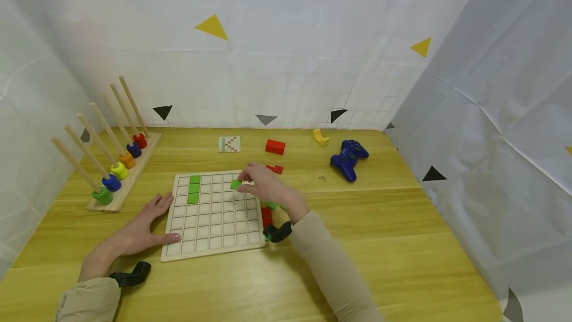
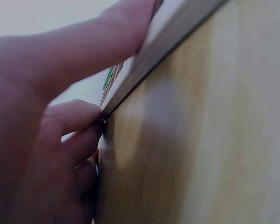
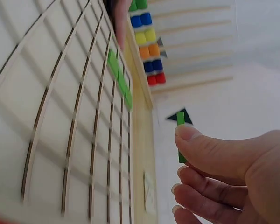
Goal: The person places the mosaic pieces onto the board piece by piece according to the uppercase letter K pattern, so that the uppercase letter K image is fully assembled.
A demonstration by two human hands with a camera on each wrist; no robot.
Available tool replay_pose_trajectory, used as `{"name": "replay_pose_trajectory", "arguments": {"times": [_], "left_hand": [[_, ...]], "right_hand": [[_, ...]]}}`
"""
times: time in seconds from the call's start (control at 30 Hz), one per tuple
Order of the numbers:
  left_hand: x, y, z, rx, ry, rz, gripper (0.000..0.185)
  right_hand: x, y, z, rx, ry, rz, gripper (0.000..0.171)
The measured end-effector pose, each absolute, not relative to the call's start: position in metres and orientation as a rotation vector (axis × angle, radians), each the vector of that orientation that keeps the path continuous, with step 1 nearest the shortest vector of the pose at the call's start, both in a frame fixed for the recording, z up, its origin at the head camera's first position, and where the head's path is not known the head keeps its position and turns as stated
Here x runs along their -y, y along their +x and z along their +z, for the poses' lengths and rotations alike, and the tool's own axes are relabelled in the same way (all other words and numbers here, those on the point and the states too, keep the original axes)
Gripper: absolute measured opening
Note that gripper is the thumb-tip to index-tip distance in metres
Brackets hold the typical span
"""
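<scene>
A wooden grid board (image 1: 212, 217) lies on the table with a short column of green tiles (image 1: 193, 189) near its upper left corner. Between the thumb and fingers of my right hand (image 1: 267, 183) a thin green square tile (image 3: 180, 136) is pinched, held above the upper right part of the grid. My left hand (image 1: 136, 230) rests at the board's left side, fingers spread. Its thumb (image 2: 84, 51) lies over the edge and its fingertips touch the side farther up.
Red tiles (image 1: 266, 217) and some green ones lie along the board's right edge, partly hidden by my right arm. A peg stand with coloured rings (image 1: 118, 200) stands left. Behind are a pattern card (image 1: 229, 144), a red block (image 1: 275, 146), a yellow piece (image 1: 320, 137) and a blue game controller (image 1: 348, 159).
</scene>
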State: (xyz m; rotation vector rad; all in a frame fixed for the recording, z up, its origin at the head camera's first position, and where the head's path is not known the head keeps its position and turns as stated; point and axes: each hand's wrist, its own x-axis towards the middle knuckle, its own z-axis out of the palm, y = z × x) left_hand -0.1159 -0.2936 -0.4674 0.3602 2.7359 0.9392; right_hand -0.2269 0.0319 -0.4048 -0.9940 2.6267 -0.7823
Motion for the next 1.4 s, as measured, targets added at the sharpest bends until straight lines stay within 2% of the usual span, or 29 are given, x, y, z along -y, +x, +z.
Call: {"name": "replay_pose_trajectory", "arguments": {"times": [0.27, 0.47, 0.97, 1.4], "left_hand": [[0.292, -0.116, -0.468, -2.742, 0.345, 0.910, 0.111], [0.289, -0.117, -0.468, -2.744, 0.331, 0.897, 0.112], [0.291, -0.117, -0.467, -2.756, 0.330, 0.890, 0.112], [0.293, -0.116, -0.467, -2.757, 0.342, 0.897, 0.111]], "right_hand": [[0.012, -0.216, -0.399, -2.612, -1.100, -0.670, 0.029], [0.034, -0.212, -0.412, -2.598, -1.142, -0.673, 0.030], [0.062, -0.203, -0.441, -2.636, -1.249, -0.510, 0.025], [0.063, -0.204, -0.454, -2.623, -1.324, -0.556, 0.018]]}}
